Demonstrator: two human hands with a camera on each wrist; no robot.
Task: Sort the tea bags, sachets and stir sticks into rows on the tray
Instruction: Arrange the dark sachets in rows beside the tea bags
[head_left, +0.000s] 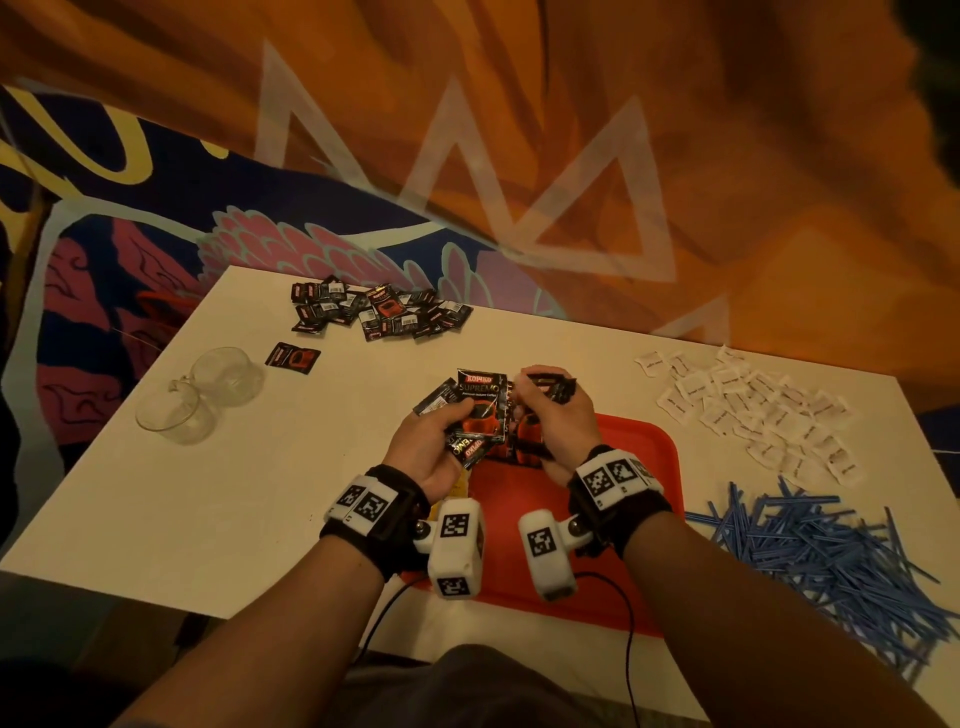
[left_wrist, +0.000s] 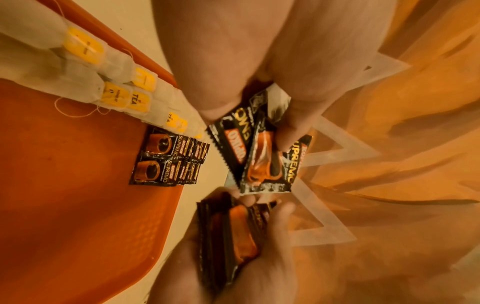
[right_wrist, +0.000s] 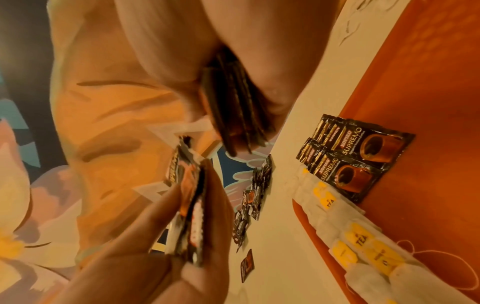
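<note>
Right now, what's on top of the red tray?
On the red tray: a row of tea bags and overlapping coffee sachets. In the head view, both hands hide them.

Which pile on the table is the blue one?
The heap of thin blue stir sticks at the table's near right corner. The other piles are white paper sachets and black coffee sachets.

Left hand (head_left: 431, 447), right hand (head_left: 558, 415): fingers apparently curled.
</note>
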